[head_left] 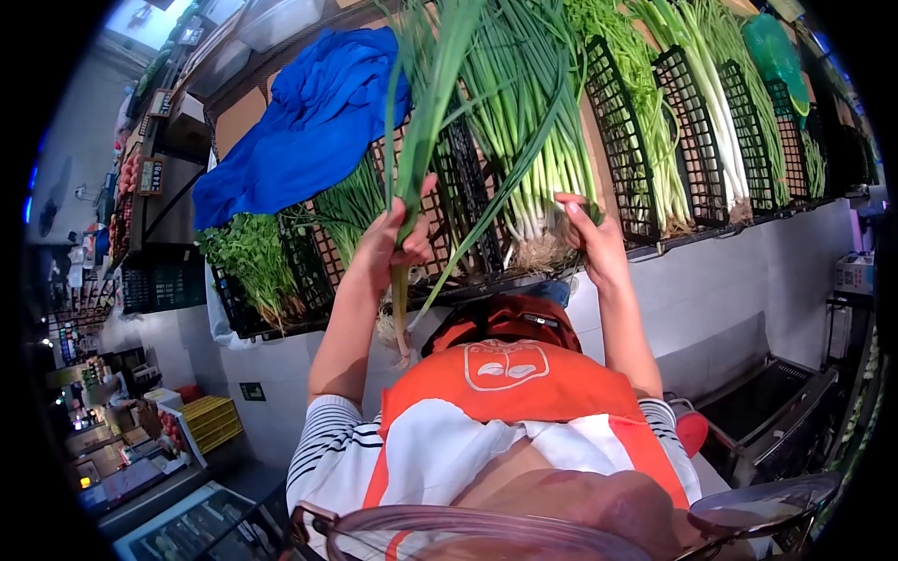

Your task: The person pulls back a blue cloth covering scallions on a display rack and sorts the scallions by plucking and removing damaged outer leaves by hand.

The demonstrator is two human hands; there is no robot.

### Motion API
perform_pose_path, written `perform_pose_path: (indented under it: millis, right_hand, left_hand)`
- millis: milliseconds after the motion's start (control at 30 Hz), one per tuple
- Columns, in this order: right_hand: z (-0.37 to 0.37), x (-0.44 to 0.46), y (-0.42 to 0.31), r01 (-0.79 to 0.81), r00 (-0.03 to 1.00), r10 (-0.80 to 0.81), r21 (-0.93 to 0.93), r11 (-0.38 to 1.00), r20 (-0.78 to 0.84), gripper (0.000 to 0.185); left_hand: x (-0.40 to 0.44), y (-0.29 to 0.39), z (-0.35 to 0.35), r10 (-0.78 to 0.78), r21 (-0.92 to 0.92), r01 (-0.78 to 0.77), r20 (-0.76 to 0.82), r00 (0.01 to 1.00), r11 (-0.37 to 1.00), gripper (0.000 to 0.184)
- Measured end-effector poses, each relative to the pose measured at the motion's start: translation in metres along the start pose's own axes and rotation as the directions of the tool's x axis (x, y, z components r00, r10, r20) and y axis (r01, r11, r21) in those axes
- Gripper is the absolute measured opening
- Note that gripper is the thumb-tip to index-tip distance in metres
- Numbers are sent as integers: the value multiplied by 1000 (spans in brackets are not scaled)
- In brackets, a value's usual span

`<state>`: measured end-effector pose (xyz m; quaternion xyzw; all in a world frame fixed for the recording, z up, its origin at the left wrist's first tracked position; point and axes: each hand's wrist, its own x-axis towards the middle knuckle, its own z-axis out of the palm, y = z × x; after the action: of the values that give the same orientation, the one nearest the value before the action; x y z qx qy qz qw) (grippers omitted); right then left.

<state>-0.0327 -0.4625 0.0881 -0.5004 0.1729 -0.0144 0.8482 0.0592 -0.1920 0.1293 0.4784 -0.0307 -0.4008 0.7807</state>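
Observation:
My left hand (402, 234) is closed round a bunch of long green onions (435, 107), whose leaves reach up past the top edge and whose pale root ends hang below the fist. One long leaf slants away to the upper right. My right hand (591, 234) is at the right side of a large pile of green onions (538, 122), with thumb and forefinger close together near the white stems; what they pinch is too small to make out. The pile lies with its roots toward me.
A blue cloth (313, 122) covers the back left of the display. Leafy herbs (253, 266) lie at its left front. Black plastic dividers (622, 140) separate greens and white-stemmed leeks (716, 122) on the right. A yellow crate (210, 423) stands at lower left.

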Motion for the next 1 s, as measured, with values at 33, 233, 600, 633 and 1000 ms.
perform_pose_path:
  millis: [33,233,600,633,1000]
  right_hand:
    - [0,3,3,-62,997,62,21,998,35,29]
    - [21,22,27,-280,945,281,-31,960,167,33]
    - [47,51,-30,575,767,-624,-592,565,150,23]
    - [54,63,-38,563,782,-563,-692,451,269,26]
    - [73,155,-21,763,602,-277,-642,-80,749,35]
  left_hand:
    - [-3,-2,-6,8,8,-8,-16,1000,1000,74]
    - [-11,-16,-23,56,-41,-57,-12,998,998,62]
    - [-17,-20,-29,-22,-68,26,48,999,997,72]
    - [-18,-19,-29,-24,-63,27,55,998,998,72]
    - [-28,-27,-32,44,-48,-42,27,999,998,59]
